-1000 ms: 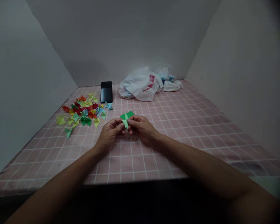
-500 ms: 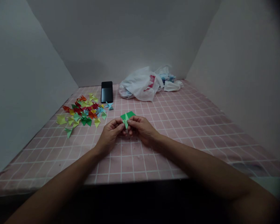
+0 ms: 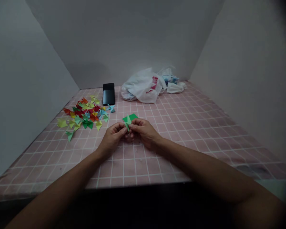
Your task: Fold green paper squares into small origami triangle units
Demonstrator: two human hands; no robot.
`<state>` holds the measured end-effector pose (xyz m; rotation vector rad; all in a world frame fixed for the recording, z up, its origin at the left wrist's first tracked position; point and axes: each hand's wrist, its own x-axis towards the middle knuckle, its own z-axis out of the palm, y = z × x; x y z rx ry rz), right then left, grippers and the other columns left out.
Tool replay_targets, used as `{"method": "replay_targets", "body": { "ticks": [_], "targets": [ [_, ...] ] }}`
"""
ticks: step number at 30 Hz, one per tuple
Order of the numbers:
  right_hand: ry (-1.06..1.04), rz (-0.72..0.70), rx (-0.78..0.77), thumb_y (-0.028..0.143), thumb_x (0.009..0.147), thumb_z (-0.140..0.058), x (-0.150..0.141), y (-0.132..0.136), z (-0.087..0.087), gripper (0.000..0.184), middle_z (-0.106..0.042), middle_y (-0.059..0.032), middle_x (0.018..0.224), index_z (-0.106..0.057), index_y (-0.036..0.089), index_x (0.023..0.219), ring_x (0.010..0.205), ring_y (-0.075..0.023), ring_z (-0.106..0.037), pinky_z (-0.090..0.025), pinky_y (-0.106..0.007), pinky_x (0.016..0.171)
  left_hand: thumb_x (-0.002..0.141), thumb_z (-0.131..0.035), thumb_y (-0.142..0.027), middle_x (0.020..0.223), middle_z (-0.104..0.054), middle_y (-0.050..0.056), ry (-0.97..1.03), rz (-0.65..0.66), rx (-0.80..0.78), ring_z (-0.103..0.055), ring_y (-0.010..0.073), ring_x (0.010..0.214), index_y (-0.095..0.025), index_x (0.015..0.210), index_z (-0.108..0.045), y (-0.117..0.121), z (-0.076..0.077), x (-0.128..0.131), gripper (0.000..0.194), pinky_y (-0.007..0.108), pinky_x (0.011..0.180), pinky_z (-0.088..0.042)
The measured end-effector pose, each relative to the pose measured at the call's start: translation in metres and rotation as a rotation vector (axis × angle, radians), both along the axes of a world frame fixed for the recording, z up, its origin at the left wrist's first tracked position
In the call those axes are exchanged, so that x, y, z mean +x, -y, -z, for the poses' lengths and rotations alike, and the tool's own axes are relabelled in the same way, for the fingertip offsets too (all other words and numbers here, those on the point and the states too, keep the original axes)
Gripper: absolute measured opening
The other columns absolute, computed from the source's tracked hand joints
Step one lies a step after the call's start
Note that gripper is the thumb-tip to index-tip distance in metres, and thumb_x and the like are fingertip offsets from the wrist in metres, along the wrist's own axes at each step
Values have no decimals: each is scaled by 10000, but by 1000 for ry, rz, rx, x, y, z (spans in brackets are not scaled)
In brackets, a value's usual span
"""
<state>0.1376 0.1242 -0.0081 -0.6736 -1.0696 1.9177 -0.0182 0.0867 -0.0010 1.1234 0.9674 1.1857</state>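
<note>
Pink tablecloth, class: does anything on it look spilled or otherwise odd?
Yes: a dark patch on the tablecloth, near its right front edge, stands out against the pink. Stain or shadow, I cannot tell.

Matt folded paper [image 3: 128,119], glossy phone [image 3: 109,94]; plastic bag [image 3: 141,86]

Dim light is showing what is probably a home.
A pink, white-gridded table covering [image 3: 181,127] is spreading between plain pale grey walls [image 3: 133,38]; a crumpled white plastic bag [image 3: 139,87] and a black rectangular phone [image 3: 108,94] are sitting there.
</note>
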Motion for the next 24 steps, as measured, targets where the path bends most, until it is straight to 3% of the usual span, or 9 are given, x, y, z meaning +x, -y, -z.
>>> {"method": "replay_targets", "body": {
  "ticks": [6, 12, 18, 24],
  "targets": [
    [35, -15, 43, 341, 760, -787, 1, -1, 2, 256, -649, 17, 618, -588, 180, 761, 521, -95, -564, -442, -222, 531, 759, -814, -277, 718, -673, -33, 6, -95, 28, -650, 135, 634, -206, 948, -554, 1, 2, 0, 330, 274, 644, -566],
    [82, 30, 90, 379, 755, -786, -1, 1, 2, 295, -622, 39, 632, -560, 190, 758, 513, -80, -538, -409, -209, 504, 716, -822, -229, 823, -614, -49, -105, -251, 192, -639, 105, 646, -205, 915, -554, 1, 1, 0, 335, 240, 622, -543],
    [170, 83, 189, 384, 786, -732, -1, 2, 0, 260, -589, 44, 627, -548, 204, 748, 513, -90, -529, -399, -225, 497, 794, -762, -310, 794, -662, 0, -217, -180, 168, -650, 139, 678, -171, 869, -660, 3, -4, -1, 188, 271, 673, -538],
    [288, 81, 302, 346, 839, -672, -1, 4, -1, 227, -538, 41, 585, -525, 218, 723, 494, -98, -474, -346, -238, 485, 767, -806, -352, 779, -658, -2, -242, -267, 173, -641, 140, 690, -168, 801, -671, 5, -6, -1, 231, 261, 673, -521]
  ]
}}
